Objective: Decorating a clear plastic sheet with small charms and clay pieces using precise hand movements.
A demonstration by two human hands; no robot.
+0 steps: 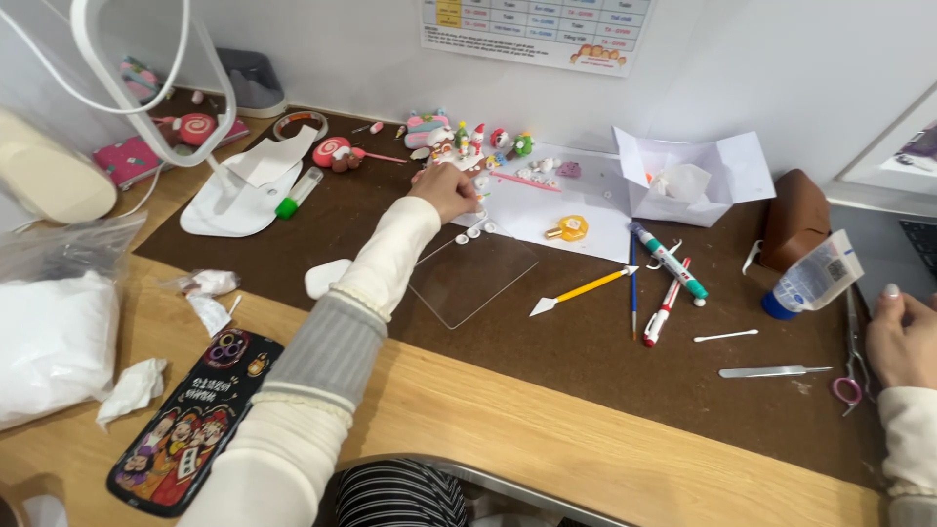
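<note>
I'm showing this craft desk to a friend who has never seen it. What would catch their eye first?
Probably the left hand, stretched across the brown mat to a row of small colourful clay figures at the far edge of the white sheet. Next, the phone in a cartoon case at the near left, and the yellow-handled tool beside the clear plastic plate. The right hand rests at the right edge.

Craft desk, clay figurines (467,137), tools

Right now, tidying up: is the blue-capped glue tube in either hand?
No: the glue tube lies on the mat beside the right hand, untouched.
</note>
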